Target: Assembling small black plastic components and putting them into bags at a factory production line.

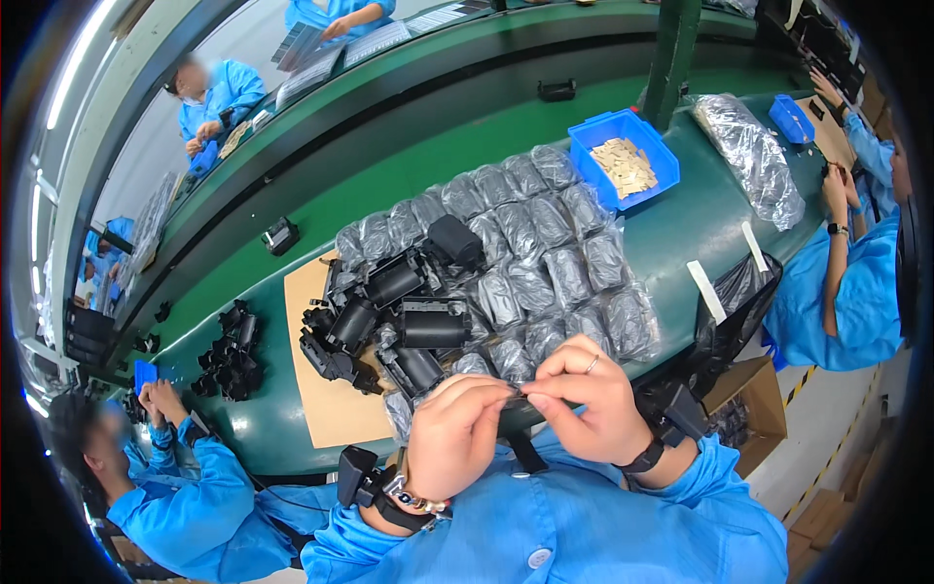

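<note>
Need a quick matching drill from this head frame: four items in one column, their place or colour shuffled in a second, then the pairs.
Column one:
1. blue bin
2. bagged parts
3. cardboard sheet
4. hands: left hand, right hand

Column two:
A. tan, flat under the unwrapped black parts
B. in rows in clear plastic wrap, mid-table
C. holds pale tan pieces, at the far edge of the green table
D. together at the near edge, pinching a small dark piece

Pairs: 1-C, 2-B, 3-A, 4-D
</note>
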`<state>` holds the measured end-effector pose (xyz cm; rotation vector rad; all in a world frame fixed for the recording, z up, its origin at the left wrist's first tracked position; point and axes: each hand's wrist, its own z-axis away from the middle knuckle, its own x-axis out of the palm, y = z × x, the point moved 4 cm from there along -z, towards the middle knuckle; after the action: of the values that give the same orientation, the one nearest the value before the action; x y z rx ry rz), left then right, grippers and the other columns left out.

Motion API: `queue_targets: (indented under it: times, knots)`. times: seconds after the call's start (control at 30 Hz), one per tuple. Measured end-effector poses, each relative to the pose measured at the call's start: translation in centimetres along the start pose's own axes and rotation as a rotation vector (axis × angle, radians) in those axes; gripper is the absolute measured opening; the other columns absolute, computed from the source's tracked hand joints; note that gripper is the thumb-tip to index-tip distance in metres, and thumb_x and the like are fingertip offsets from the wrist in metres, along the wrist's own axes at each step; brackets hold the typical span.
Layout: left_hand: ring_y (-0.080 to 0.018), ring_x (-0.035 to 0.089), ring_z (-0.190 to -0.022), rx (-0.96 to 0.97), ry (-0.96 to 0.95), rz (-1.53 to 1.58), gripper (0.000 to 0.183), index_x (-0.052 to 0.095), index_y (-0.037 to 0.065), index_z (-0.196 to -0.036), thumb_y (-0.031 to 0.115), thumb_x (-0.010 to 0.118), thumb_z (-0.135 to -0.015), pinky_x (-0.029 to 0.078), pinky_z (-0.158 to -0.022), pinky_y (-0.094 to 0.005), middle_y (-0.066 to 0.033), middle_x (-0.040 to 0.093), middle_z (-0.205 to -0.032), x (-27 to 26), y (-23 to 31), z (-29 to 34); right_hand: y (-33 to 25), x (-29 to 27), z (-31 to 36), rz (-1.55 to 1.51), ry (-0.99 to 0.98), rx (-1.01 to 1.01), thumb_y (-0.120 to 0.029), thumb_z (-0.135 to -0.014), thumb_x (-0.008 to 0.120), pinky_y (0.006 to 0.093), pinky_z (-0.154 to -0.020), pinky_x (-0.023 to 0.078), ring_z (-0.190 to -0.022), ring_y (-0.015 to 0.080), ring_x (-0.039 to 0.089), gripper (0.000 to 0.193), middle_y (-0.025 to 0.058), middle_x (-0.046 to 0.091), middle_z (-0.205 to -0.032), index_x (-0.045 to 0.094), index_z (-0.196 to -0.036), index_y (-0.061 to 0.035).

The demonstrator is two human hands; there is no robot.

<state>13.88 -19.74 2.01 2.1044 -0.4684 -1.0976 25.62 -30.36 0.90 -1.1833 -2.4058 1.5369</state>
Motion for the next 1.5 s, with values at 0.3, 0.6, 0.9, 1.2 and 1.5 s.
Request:
queue_targets:
  times: [0.3,0.6,0.9,1.2,1.5]
  knots:
    - [-0.0244,0.063,-0.077,-0.049,0.073,0.011,0.015,0.063,-0.002,-0.082,-0.008,0.063,-0.068,0.049,-0.068,-0.0302,-0.0123,0.062,-0.078,-1.9,0.4,0.7,13.0,-12.2,-7.9,0.687,0.458,0.166,-0.009,-0.079,0.059,0.0397,-0.074,0.047,-0.082,0.0349,0.060,0.013,0.0183,0.064,-0.085,0.065,-0.086,0.0010]
    - [-0.0272,0.062,-0.075,0.317,0.231,-0.382,0.025,0.063,0.004,-0.075,-0.005,0.070,-0.053,0.049,-0.064,-0.0350,-0.0079,0.061,-0.076,-5.0,0.7,2.4,2.8,-2.1,-4.1,-0.145,-0.051,0.334,-0.007,-0.077,0.066,0.0257,-0.063,0.046,-0.070,0.0120,0.059,0.006,0.0067,0.063,-0.074,0.065,-0.077,-0.0017]
    - [-0.0227,0.060,-0.078,0.456,0.195,-0.456,0.026,0.064,0.007,-0.076,0.001,0.073,-0.052,0.039,-0.056,-0.0313,-0.0046,0.062,-0.082,-4.5,0.2,3.1,-0.3,6.8,0.7,-0.904,-0.111,0.705,-0.006,-0.086,0.060,0.0181,-0.065,0.044,-0.072,0.0045,0.055,0.012,0.0017,0.062,-0.082,0.062,-0.092,0.0041]
    - [-0.0256,0.059,-0.072,0.101,-0.031,-0.661,0.020,0.062,0.002,-0.091,0.007,0.063,-0.071,0.046,-0.063,-0.0349,-0.0107,0.059,-0.077,-1.3,-2.9,-2.6,2.0,6.4,0.6,-0.871,0.436,0.470,-0.008,-0.090,0.055,0.0215,-0.077,0.042,-0.082,0.0076,0.054,0.011,0.0029,0.061,-0.090,0.059,-0.096,-0.0005]
    - [-0.0207,0.065,-0.074,-0.016,0.309,-0.006,0.014,0.061,-0.003,-0.089,-0.005,0.061,-0.076,0.053,-0.064,-0.0281,-0.0143,0.064,-0.084,-5.1,-2.6,-1.2,1.1,6.2,1.0,-0.686,0.483,0.245,-0.008,-0.081,0.065,0.0254,-0.082,0.038,-0.095,0.0127,0.050,0.026,0.0083,0.054,-0.109,0.056,-0.104,0.0003]
